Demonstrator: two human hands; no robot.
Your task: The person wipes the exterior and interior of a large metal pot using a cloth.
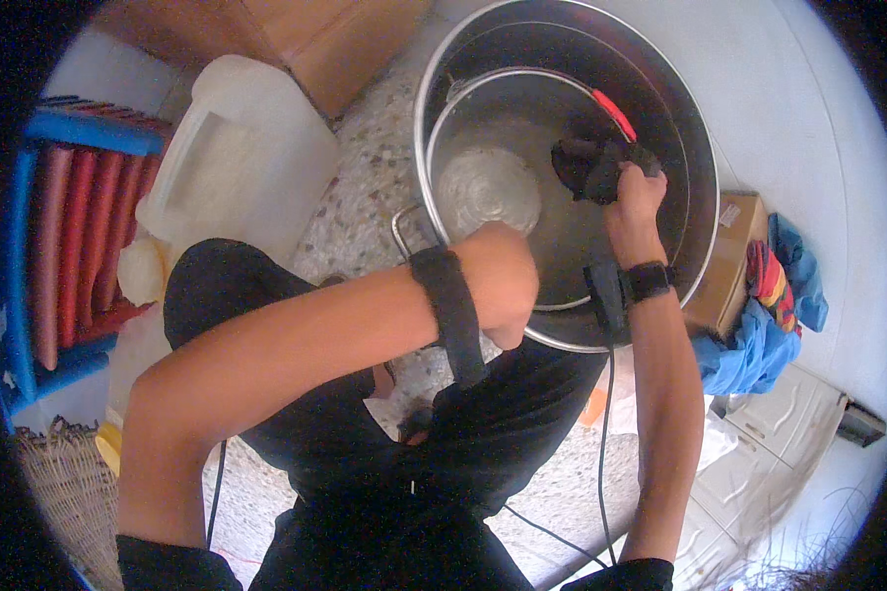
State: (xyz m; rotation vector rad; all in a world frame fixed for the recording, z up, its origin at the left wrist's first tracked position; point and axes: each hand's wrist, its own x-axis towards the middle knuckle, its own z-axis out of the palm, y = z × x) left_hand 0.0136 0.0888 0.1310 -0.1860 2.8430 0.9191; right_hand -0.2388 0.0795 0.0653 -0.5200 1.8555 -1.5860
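Observation:
A large round metal pot (419, 111) stands on the floor in front of me, with a metal side handle (397, 229). Inside it is a smaller round vessel with a metal rim (514, 72) and a red piece (615, 114) on that rim. My right hand (641, 199) grips a bunched dark cloth (599, 166) over the right part of the inner vessel. Near the pot's front left rim is my left hand (506, 277), its fingers curled and mostly turned from view. Whether it holds anything is hidden. Both wrists wear black bands.
To the left lie a translucent plastic jerrycan (244, 140), a blue and red plastic rack (81, 236) and a wicker basket (66, 480). Right of the pot are a cardboard box (724, 258) and blue cloth (758, 347) against the wall. A black cable (605, 458) hangs by my right forearm.

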